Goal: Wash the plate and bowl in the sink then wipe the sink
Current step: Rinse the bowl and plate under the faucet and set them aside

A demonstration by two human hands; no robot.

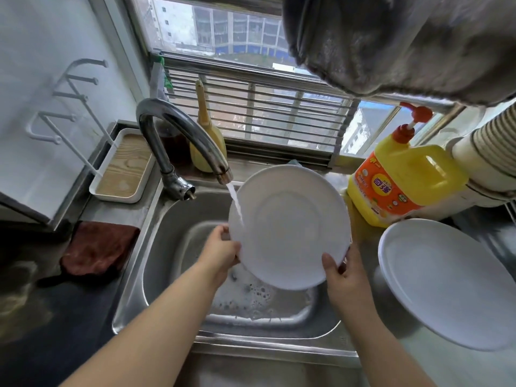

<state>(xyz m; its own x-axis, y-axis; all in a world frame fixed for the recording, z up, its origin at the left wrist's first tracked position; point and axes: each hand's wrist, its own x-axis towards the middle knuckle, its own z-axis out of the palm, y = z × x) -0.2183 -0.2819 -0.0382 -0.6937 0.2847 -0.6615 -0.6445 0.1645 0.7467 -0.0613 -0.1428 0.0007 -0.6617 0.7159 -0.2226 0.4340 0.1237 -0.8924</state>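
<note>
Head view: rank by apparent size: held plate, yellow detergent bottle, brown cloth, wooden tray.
1. held plate, gripped by left hand and right hand
2. yellow detergent bottle
3-4. brown cloth and wooden tray look alike; unranked.

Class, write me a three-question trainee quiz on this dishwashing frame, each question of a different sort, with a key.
1. True or false: water from the faucet runs onto the white plate.
2. Which hands hold the plate? A) left hand only B) right hand only C) both
3. Fill in: right of the sink, in front of the yellow detergent bottle, rests a second white ____.

Key
1. True; the stream lands on the plate's left side.
2. C; each hand grips one edge over the sudsy sink.
3. Dish; whether plate or bowl is hard to tell.
</note>
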